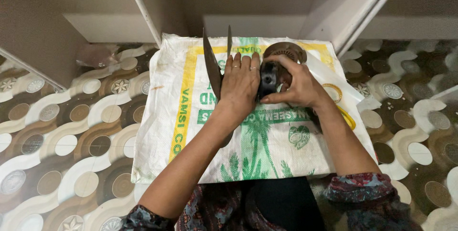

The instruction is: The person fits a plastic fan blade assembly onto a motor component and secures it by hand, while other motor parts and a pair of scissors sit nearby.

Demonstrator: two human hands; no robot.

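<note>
A dark round object point(268, 79), likely a small motor hub, sits at the far middle of a printed white sack point(267, 140) spread on the patterned floor point(71, 150). The right hand point(296, 85) wraps it, grip curled tight around its body. The left hand point(241, 83) lies flat, fingers pressed together, against a dark upright blade point(211, 66) just left of it. Beyond, a brown round part point(285, 50) rests. Judging from this, the blade's edge could nick the left palm if the hub twists suddenly.
</note>
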